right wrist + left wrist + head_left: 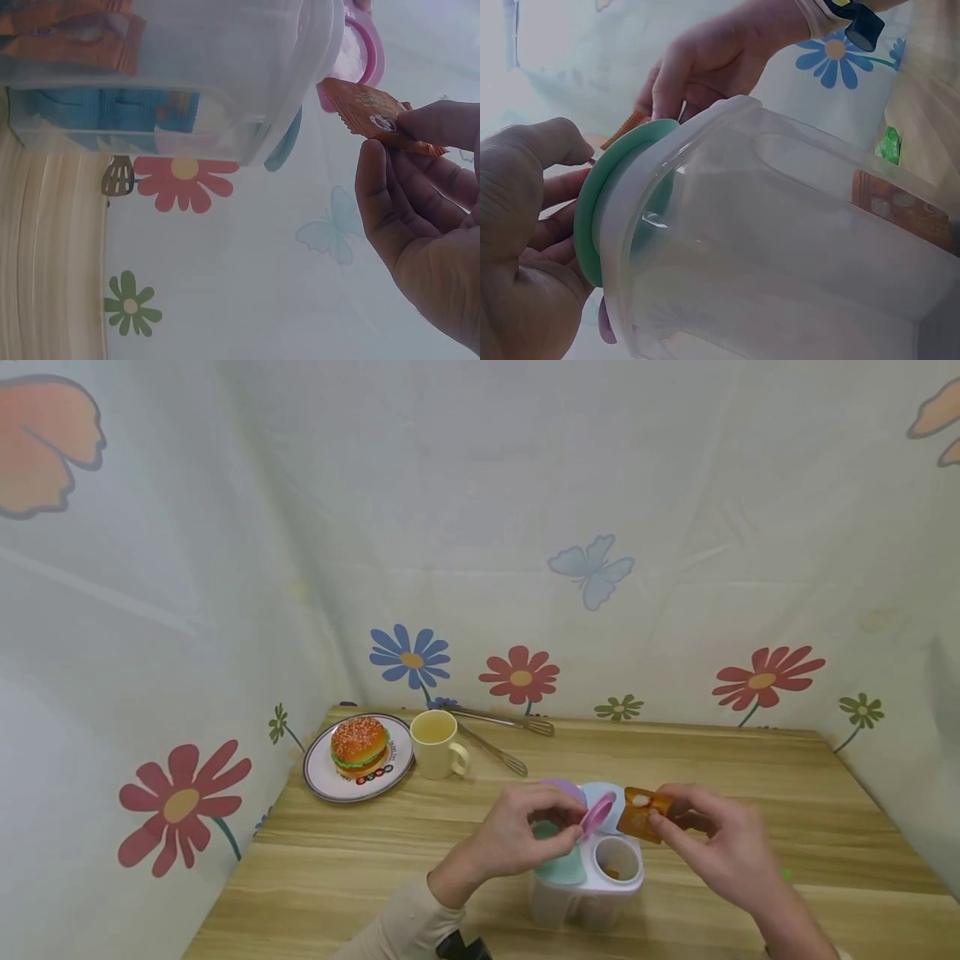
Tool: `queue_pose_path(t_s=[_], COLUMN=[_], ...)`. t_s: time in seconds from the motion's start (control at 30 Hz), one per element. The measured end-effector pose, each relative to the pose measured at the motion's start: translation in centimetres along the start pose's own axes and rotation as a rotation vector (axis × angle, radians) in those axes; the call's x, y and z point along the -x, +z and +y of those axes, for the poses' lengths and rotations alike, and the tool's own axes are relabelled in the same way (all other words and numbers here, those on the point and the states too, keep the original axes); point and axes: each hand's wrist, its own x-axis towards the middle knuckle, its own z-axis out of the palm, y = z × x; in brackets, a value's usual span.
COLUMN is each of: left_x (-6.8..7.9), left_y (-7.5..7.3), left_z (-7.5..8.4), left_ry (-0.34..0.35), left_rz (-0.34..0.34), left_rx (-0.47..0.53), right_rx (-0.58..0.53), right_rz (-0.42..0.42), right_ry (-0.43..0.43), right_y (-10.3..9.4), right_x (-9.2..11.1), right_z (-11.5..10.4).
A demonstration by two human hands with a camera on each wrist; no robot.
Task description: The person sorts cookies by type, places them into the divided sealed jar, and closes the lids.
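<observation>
A clear plastic storage box (551,906) with several compartments and coloured flip lids stands in front of me. Its pink lid (597,814) is tilted up, its edge pinched between the thumb and fingers of my left hand (517,827). Under that lid a round opening shows, with orange packets (75,37) inside the compartment. My right hand (723,839) pinches a small orange sachet (375,112) just above and to the right of the opening. The green lid (592,217), the blue lid (600,793) and the purple lid (566,789) lie closed. Blue packets (105,109) fill a neighbouring compartment.
At the back left, a toy burger (360,745) sits on a white plate (321,781). Right of it stands a yellow mug (435,752), with two metal whisks (506,720) behind. A small green object (889,145) lies right of the box. Flowered curtains surround the wooden table (337,860).
</observation>
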Motion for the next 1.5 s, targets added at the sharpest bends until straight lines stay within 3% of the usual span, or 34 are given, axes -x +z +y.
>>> queue_pose_path(t_s=[0.23, 0.8, 1.5], left_x=[0.4, 0.2, 0.3], left_y=[0.4, 0.2, 0.3], left_z=[-1.5, -1.4, -1.4], left_ry=[-0.009, 0.000, 0.016], left_rz=[-0.003, -0.014, -0.014], left_rx=[0.025, 0.031, 0.031], right_rx=[-0.006, -0.090, -0.043], right_rz=[-0.048, -0.093, -0.116], right_ry=[0.025, -0.052, -0.113], right_y=[0.5, 1.6, 1.8], right_x=[0.1, 0.2, 0.9], right_z=[-0.7, -0.6, -0.2])
